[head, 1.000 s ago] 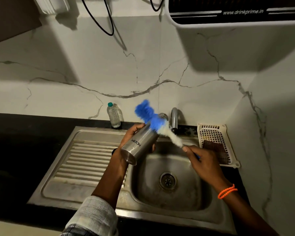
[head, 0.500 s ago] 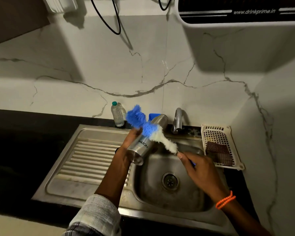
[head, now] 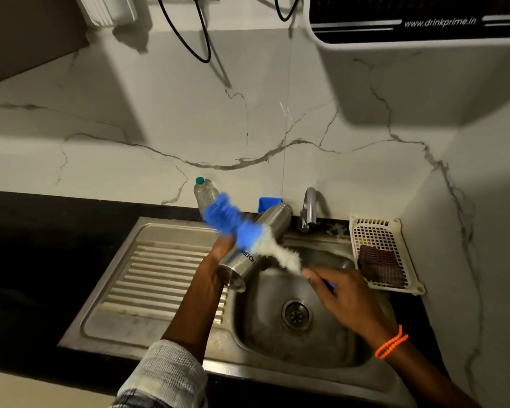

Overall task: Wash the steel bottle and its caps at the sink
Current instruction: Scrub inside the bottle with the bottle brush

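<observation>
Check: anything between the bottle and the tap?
Nothing visible. The left hand holds the bottle tilted over the sink, mouth near the tap; the brush lies across its left side.

Left hand curled round the steel bottle — right hand clenched on the brush handle.

The person is wearing a pale checked woven shirt sleeve on the left arm, its cuff sitting partway up the forearm and leaving the wrist and left hand bare. On the right arm, a doubled orange beaded cord bracelet is circling the wrist just behind the bare right hand.
</observation>
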